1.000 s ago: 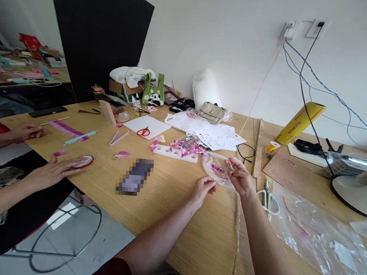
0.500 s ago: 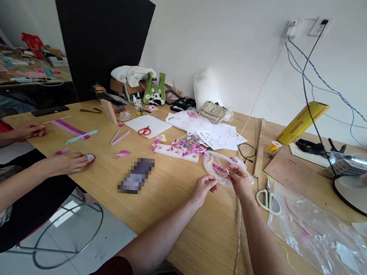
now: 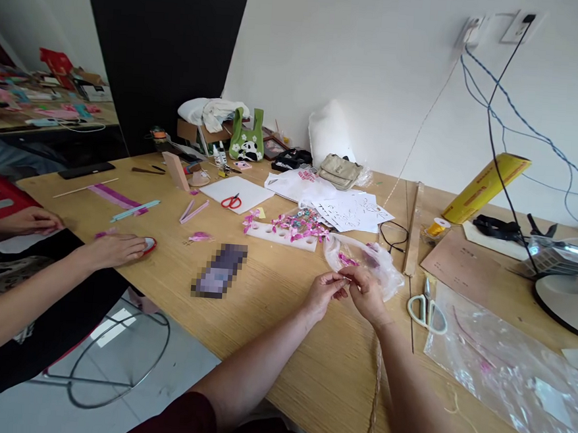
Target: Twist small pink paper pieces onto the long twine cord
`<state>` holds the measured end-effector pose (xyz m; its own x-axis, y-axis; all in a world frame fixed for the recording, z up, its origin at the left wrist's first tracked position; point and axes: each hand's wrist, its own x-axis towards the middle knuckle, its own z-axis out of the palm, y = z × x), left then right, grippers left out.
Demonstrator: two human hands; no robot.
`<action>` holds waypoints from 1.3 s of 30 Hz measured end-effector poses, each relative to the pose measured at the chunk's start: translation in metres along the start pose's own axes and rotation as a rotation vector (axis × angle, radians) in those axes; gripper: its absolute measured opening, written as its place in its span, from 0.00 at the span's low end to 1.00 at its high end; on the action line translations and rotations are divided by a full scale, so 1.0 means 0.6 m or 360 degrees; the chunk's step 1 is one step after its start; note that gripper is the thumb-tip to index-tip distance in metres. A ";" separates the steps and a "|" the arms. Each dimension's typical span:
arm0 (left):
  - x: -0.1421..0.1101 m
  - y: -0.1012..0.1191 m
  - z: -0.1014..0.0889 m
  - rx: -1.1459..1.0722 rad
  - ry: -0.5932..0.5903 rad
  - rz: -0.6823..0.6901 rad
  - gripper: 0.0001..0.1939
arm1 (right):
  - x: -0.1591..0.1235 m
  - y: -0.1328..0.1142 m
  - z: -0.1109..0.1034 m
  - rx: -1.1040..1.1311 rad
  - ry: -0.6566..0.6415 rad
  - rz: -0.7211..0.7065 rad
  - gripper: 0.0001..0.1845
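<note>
My left hand (image 3: 327, 294) and my right hand (image 3: 365, 293) meet above the table (image 3: 281, 335), with thumbs and fingertips pinched together. What lies between the fingertips is too small and too covered to name. Just behind my right hand is a clear plastic bag (image 3: 387, 271), with pink pieces (image 3: 348, 260) showing in it. Beyond my hands stands a white foam strip (image 3: 280, 237) with round holes. Pink flower sprigs (image 3: 298, 227) rest on and behind it.
White-handled scissors (image 3: 427, 313) and a plastic sheet (image 3: 500, 370) lie right. A blurred phone-like rectangle (image 3: 220, 271) lies left. At far left another person's hand (image 3: 123, 250) touches a small red-rimmed object (image 3: 150, 245). Red scissors (image 3: 231, 201) rest on a white board (image 3: 239, 190).
My right hand has moved down and left to meet my left hand; the pink piece seen at its fingers before is now hidden. The view has shifted slightly.
</note>
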<state>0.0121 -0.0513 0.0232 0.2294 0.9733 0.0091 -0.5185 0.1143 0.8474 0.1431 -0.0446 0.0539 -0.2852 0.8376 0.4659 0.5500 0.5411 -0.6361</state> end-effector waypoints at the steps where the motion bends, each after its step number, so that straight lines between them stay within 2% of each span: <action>1: 0.001 0.000 -0.001 -0.0002 0.0021 0.0008 0.14 | 0.000 0.003 0.001 0.0011 0.0021 0.0012 0.23; 6: 0.001 0.010 0.000 -0.0118 0.0067 0.0013 0.13 | -0.003 0.041 -0.003 0.0119 0.0107 0.0075 0.29; 11: -0.004 0.017 0.005 -0.0182 -0.0023 0.0012 0.12 | -0.009 0.068 -0.017 -0.0217 0.0083 0.0024 0.26; 16: -0.009 0.021 0.008 -0.0150 -0.0112 0.0022 0.12 | -0.018 0.044 -0.047 -0.0519 0.0030 -0.0013 0.18; 19: -0.013 0.024 0.009 -0.0112 -0.0179 0.0020 0.12 | -0.025 0.020 -0.062 -0.0571 0.0097 0.0027 0.13; 22: -0.017 0.028 0.010 -0.0070 -0.0285 0.0007 0.12 | -0.030 0.000 -0.062 -0.0382 0.0204 0.0043 0.13; 26: -0.024 0.031 0.012 -0.0009 -0.0418 -0.0065 0.12 | -0.029 -0.015 -0.046 -0.0111 0.0067 -0.0089 0.15; 30: -0.027 0.029 0.013 0.0017 -0.0445 -0.0147 0.14 | -0.030 -0.021 -0.040 -0.0068 0.0005 -0.0019 0.11; 35: -0.027 0.025 0.012 0.0034 -0.0445 -0.0220 0.16 | -0.037 -0.017 -0.051 -0.0265 -0.0036 -0.0022 0.09; 37: -0.025 0.027 0.010 0.0027 -0.0442 -0.0210 0.17 | -0.042 -0.010 -0.057 -0.0352 0.0027 0.0032 0.09; 39: -0.023 0.030 0.008 -0.0001 -0.0400 -0.0153 0.15 | -0.047 -0.005 -0.061 -0.0369 0.0181 0.0163 0.09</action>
<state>0.0038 -0.0634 0.0410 0.4747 0.8781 0.0603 -0.4850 0.2037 0.8505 0.1779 -0.0726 0.0653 -0.1362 0.8661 0.4810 0.7399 0.4118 -0.5319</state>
